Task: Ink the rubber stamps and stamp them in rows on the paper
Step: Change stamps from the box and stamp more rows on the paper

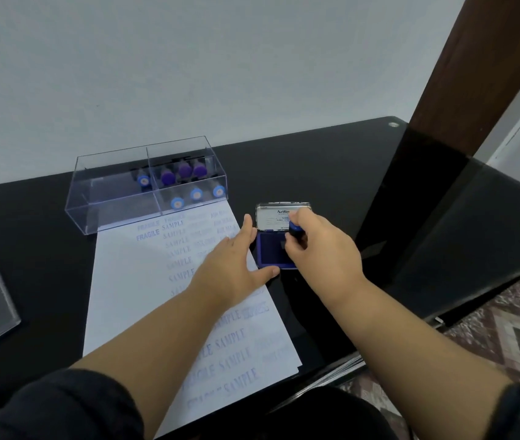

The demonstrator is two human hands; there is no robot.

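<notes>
1. Soft, even, cool light; the wall (189, 58) reads pale grey-blue, with no hard shadows.
2. The glossy black desk (331, 160) mirrors the brown post (474, 58) and carries faint sheen.
3. Wide-angle bending curves the desk edges and stretches the forearms.
4. Slightly soft overall; stamped print on the paper (119, 281) blurs.

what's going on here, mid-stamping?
Yes. A person's right hand grips a blue-handled stamp and presses it onto the open blue ink pad on the black table. The left hand lies flat on the paper, beside the pad. The sheet already carries columns of FRAGILE and SAMPLE prints, plus others too blurred to read. More stamps stand in the clear box at the paper's far end.
</notes>
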